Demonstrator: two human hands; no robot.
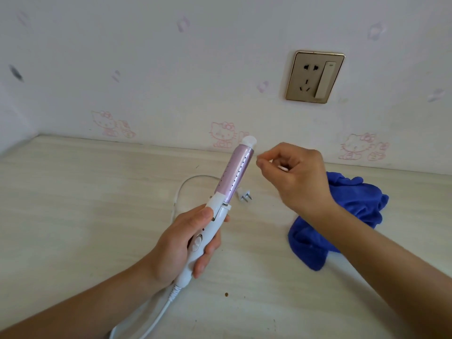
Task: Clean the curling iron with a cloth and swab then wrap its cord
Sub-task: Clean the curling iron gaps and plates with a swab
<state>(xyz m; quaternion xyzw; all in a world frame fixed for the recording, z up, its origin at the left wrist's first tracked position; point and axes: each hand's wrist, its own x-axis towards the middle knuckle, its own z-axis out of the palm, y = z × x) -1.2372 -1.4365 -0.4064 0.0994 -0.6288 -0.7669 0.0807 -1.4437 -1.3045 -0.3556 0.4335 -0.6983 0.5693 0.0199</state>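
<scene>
My left hand (182,243) grips the white handle of the curling iron (233,176), which points up and away with its pink barrel and white tip raised above the table. Just right of the barrel's upper end, my right hand (296,177) pinches a thin cotton swab (281,168); its white tip shows inside the curled fingers. The white cord (156,314) leaves the handle's base toward the bottom edge, and another stretch loops behind the iron to the plug (245,197) lying on the table. A crumpled blue cloth (359,204) lies under and right of my right forearm.
The pale wood-grain table (73,216) meets a white wall with pink cartoon-cat decals. A gold-framed wall socket with a switch (314,77) sits above the right hand. A small brown crumb (226,294) lies near the table's front.
</scene>
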